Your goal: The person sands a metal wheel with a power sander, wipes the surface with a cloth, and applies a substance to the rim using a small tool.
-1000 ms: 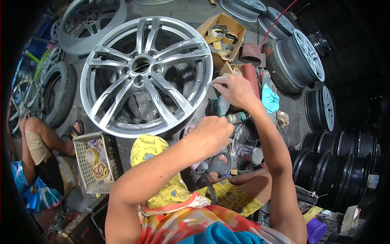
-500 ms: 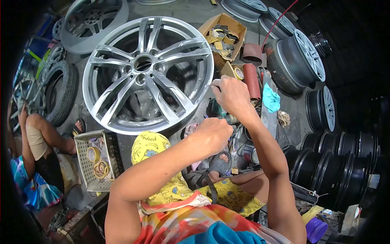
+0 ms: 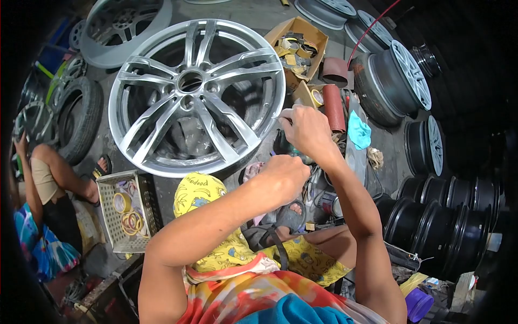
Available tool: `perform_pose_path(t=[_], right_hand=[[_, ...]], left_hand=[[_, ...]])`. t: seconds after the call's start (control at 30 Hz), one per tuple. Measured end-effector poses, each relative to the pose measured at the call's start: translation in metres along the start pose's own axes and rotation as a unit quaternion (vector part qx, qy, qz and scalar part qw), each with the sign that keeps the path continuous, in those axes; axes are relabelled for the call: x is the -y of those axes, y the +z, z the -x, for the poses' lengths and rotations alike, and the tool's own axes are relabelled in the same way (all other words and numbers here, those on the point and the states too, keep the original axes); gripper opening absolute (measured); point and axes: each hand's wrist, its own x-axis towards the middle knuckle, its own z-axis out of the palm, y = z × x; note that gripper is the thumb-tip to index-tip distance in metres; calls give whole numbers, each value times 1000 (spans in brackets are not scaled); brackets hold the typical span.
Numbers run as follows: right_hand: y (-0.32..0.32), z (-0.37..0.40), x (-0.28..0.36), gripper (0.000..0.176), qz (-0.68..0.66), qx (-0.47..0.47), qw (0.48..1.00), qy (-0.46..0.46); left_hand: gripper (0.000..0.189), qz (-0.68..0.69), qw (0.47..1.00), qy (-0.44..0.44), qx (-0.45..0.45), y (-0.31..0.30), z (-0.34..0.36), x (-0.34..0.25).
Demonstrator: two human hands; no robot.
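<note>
A large silver alloy wheel (image 3: 220,137) with paired spokes lies face up before me. Close to its right rim is my right hand (image 3: 306,128), thumb and fingers pinched together. A small pale bit shows at the fingertips, too small to name. My left hand (image 3: 286,175) is curled closed just below the wheel's lower right side. Its fingers face away, so what they hold, if anything, is hidden. Yellow printed cloth (image 3: 197,197) covers my knee beneath the left forearm.
A cardboard box (image 3: 319,46) of used abrasive pieces and a red-brown sandpaper roll (image 3: 334,108) lie to the right. Left stands a basket (image 3: 110,227) with tape rolls; beyond it sits another person (image 3: 59,186). Black rims (image 3: 453,232) line the right, near a tyred wheel (image 3: 372,81).
My right hand has shifted slightly left against the wheel's rim. My left hand keeps nearly the same curled pose. The view has moved a little.
</note>
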Motion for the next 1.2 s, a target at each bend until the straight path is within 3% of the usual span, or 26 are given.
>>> perform_pose_path(t=[0.87,1.0,1.13,1.2], right_hand=[[2,0,4,21,40,0,999,-20],[5,-1,3,21,55,-3,998,10],[3,15,18,21,20,40,999,11],[2,21,20,21,-14,-33,998,-49]], left_hand=[[22,-1,1000,-7,2,-1,1,-1],[22,2,1000,4,8,-1,-1,-2],[25,13,1000,2,24,3,6,0],[27,12,997,-8,70,-1,4,-5]])
